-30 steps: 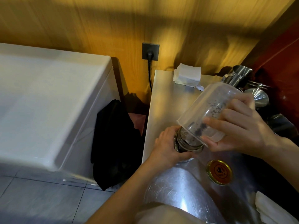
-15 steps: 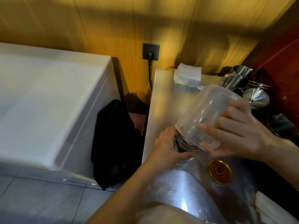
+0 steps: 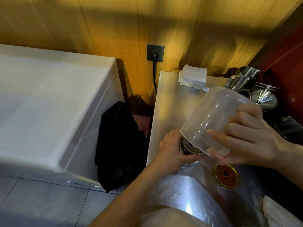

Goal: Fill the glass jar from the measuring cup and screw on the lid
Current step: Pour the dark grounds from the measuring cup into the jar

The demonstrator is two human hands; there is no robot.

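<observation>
Right hand (image 3: 249, 138) grips a clear, smooth plastic measuring cup (image 3: 213, 118), upended with its rim over the mouth of a small glass jar (image 3: 186, 147). Left hand (image 3: 173, 149) is wrapped closed around the jar, which stands on the brushed stainless steel counter (image 3: 172, 99). At 5 o'clock from the jar lies a round gold metal lid (image 3: 225, 176) bearing a dark emblem, not legible. One second ago dark grains showed inside the cup; its walls now look empty.
</observation>
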